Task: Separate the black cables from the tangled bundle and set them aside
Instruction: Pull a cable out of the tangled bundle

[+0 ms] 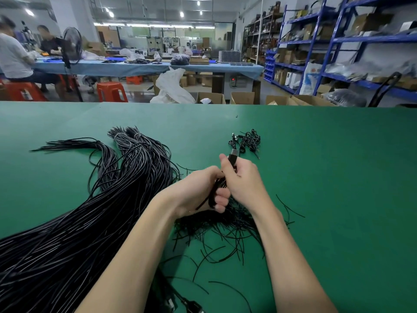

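A single wide-angle view from a camera worn on the person's head. It looks forward and down across a green table (338,177), close above both forearms, and reaches far enough ahead to take in the workshop beyond the table's far edge.

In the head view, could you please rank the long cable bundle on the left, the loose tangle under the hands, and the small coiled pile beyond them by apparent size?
1. long cable bundle
2. loose tangle, partly hidden by the arms
3. small coiled pile, farthest away, so its rank is less sure
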### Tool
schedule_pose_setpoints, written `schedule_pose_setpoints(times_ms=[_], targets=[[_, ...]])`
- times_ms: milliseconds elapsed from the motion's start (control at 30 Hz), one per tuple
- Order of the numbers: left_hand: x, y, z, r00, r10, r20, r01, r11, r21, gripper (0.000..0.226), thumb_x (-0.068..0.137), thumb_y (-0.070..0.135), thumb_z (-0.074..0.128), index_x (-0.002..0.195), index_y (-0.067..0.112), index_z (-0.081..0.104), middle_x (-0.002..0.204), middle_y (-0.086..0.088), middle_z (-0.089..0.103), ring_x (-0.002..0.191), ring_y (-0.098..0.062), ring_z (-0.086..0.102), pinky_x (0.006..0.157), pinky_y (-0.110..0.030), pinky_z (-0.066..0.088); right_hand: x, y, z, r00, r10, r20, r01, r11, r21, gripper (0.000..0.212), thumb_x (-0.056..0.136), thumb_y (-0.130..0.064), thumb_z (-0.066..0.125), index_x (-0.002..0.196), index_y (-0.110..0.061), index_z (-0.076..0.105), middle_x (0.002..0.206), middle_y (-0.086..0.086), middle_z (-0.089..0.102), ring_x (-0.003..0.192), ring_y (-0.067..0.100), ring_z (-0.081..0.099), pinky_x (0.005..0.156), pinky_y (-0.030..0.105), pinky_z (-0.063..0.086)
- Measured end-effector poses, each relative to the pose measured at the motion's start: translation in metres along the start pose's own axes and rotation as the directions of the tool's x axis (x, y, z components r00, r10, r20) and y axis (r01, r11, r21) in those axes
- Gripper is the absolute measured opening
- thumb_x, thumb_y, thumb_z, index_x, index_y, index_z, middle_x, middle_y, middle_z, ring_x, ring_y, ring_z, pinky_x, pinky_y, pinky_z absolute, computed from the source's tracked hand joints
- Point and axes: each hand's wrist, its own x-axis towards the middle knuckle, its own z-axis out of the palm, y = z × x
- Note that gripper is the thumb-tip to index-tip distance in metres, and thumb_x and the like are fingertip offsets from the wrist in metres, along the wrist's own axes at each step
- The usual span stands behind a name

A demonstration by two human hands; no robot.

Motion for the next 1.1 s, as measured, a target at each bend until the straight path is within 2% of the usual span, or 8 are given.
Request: schedule_pose_setpoints(times_ms=[167,400,500,633,700,800,900,1100], targets=[[-0.015,0.002,-0.015,0.960,-0.078,0.270,0.076,0.997,0.019,0.030,0.106,0.034,0.035,0.110,0.008,0.049,0.080,-0.002,0.054,0.075,-0.016,0.053,0.074,-0.028,0.046,0.001,0.003,-0.007,0.995,-0.007,0.100,-0.005,0.993,0.121,0.049,0.105,-0.040,0.053,0.070,-0.006,0.046,0.046,-0.013,0.042,0.038,0.005,0.043,0.043,0.020,0.030],[-0.014,-0.004,-0.016,0.946,0.001,0.323,0.049,0.988,-0.146,0.019,0.102,0.020,0.040,0.106,0.004,0.050,0.081,-0.001,0.050,0.073,-0.013,0.051,0.066,-0.021,0.042,0.002,0.006,-0.006,0.997,0.042,0.065,-0.059,0.958,0.280,0.039,0.106,-0.035,0.053,0.071,-0.019,0.045,0.049,-0.013,0.039,0.033,0.007,0.048,0.037,0.020,0.029],[-0.012,-0.004,-0.016,0.959,-0.001,0.284,0.035,0.993,-0.113,0.013,0.101,0.017,0.042,0.102,0.007,0.050,0.074,0.004,0.045,0.065,-0.009,0.043,0.063,-0.021,0.036,0.002,0.010,-0.005,0.998,0.037,0.050,-0.049,0.965,0.259,0.040,0.105,-0.039,0.054,0.071,-0.019,0.045,0.053,-0.010,0.038,0.042,0.013,0.047,0.043,0.028,0.034],[-0.011,-0.002,-0.013,0.977,-0.043,0.211,0.051,0.998,-0.033,0.018,0.104,0.018,0.034,0.093,0.013,0.047,0.068,0.008,0.026,0.058,-0.009,0.021,0.057,-0.021,0.027,0.002,0.008,-0.002,0.997,0.070,0.038,-0.076,0.977,0.197,0.044,0.099,-0.051,0.052,0.066,-0.024,0.040,0.055,-0.014,0.030,0.056,0.018,0.036,0.057,0.059,0.046],[-0.010,0.000,-0.009,0.981,-0.084,0.174,0.093,0.995,-0.044,0.024,0.104,0.026,0.031,0.089,0.014,0.045,0.068,0.007,0.022,0.060,-0.012,0.016,0.058,-0.024,0.024,0.003,0.010,-0.001,0.995,0.097,0.039,-0.103,0.973,0.208,0.045,0.098,-0.054,0.052,0.068,-0.022,0.043,0.053,-0.014,0.032,0.049,0.013,0.041,0.055,0.056,0.048],[-0.008,0.000,-0.005,0.988,-0.090,0.129,0.102,0.990,-0.094,0.031,0.105,0.032,0.027,0.087,0.015,0.045,0.067,0.007,0.024,0.062,-0.012,0.014,0.060,-0.026,0.021,0.004,0.016,0.000,0.988,0.154,0.023,-0.156,0.966,0.204,0.053,0.094,-0.060,0.051,0.071,-0.013,0.048,0.054,-0.009,0.042,0.043,0.010,0.059,0.051,0.034,0.039],[-0.004,-0.005,-0.003,0.994,-0.069,0.087,0.079,0.990,-0.114,0.028,0.106,0.027,0.027,0.085,0.016,0.044,0.068,0.007,0.024,0.061,-0.011,0.017,0.061,-0.027,0.021,0.005,0.022,0.002,0.976,0.216,0.000,-0.211,0.955,0.211,0.060,0.098,-0.058,0.053,0.080,-0.001,0.052,0.062,0.001,0.045,0.047,0.011,0.061,0.056,0.032,0.038],[0.011,-0.015,-0.010,0.956,0.183,-0.230,-0.145,0.974,0.175,0.032,0.107,0.020,0.032,0.080,0.020,0.049,0.057,0.012,0.043,0.051,-0.008,0.036,0.055,-0.025,0.029,0.007,0.015,-0.006,0.946,0.292,0.141,-0.315,0.929,0.194,0.052,0.099,-0.066,0.043,0.080,-0.020,0.059,0.055,-0.010,0.060,0.050,0.006,0.050,0.058,0.028,0.038]])
